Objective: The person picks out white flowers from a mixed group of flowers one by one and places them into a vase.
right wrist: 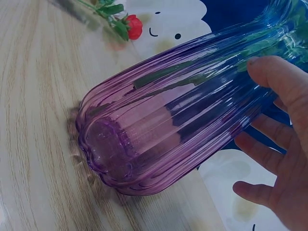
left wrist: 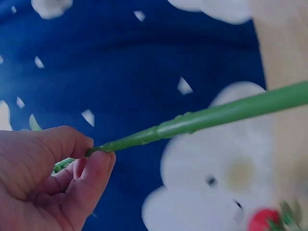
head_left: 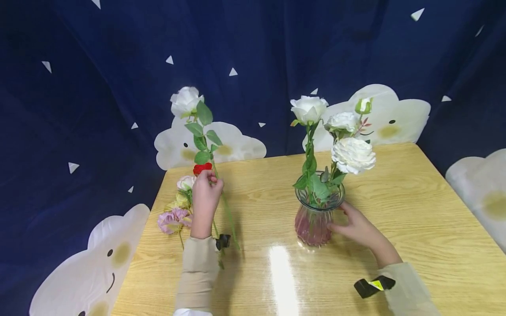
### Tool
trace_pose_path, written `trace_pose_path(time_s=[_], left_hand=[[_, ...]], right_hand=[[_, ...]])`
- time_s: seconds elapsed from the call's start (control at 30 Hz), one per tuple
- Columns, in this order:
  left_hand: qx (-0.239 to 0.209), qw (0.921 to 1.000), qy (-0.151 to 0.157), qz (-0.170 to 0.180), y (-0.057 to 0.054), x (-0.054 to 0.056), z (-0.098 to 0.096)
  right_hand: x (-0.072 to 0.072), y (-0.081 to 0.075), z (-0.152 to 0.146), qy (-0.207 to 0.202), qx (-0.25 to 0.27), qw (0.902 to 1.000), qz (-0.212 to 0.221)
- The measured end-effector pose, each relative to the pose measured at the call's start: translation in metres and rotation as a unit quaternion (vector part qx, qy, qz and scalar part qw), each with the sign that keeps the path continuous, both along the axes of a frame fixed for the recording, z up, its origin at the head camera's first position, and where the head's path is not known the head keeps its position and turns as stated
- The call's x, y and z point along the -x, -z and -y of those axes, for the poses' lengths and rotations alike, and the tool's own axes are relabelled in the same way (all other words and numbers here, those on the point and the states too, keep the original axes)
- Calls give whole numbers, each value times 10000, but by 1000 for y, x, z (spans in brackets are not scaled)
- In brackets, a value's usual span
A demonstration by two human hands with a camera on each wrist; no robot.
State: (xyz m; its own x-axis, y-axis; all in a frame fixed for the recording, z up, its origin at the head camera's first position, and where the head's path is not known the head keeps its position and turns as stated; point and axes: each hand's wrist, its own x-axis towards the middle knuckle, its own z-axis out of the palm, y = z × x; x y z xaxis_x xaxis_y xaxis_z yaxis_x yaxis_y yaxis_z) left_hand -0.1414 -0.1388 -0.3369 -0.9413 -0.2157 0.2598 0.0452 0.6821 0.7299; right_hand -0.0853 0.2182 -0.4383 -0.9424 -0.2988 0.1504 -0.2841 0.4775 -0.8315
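My left hand (head_left: 206, 195) pinches the green stem (left wrist: 211, 120) of a white rose (head_left: 186, 102) between thumb and fingers. The flower stands upright above the hand, and its stem end slants down over the table. On the right, a ribbed glass vase (head_left: 314, 226), pinkish-purple at the base and bluish above, stands on the table. Its rim surrounds the stems of a white rose (head_left: 309, 109), a full white bloom (head_left: 353, 155) and other white flowers. My right hand (head_left: 357, 224) holds the vase's right side, thumb in front and fingers behind; the little finger (right wrist: 252, 192) sticks out.
Beside my left forearm lie a red flower (head_left: 202, 168), a pale pink-white one, a yellow one (head_left: 182, 200) and a purple one (head_left: 174, 220). The wooden table (head_left: 269, 206) backs onto a dark blue curtain (head_left: 253, 52) with white cloud shapes.
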Motion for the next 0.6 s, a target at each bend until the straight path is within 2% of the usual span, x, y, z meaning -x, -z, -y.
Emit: trace_pose_path(time_s=[0.1,0.2,0.37,0.6], left_hand=[[-127,9991,320,-267,-15,-4,-21],[-52,9954,671,-685,-26,-7,-40],[58,9847,1122,-1330,-39,-17,-63],[-207,9662,1573,-2034,-56,-25,-85]], right_hand=[[1,1,0,26,-29,10000,12],[0,1,1,52,-41,10000,13],[0,2,2,-4,-73,10000,12],[0,1,2,33,-89,9999,100]])
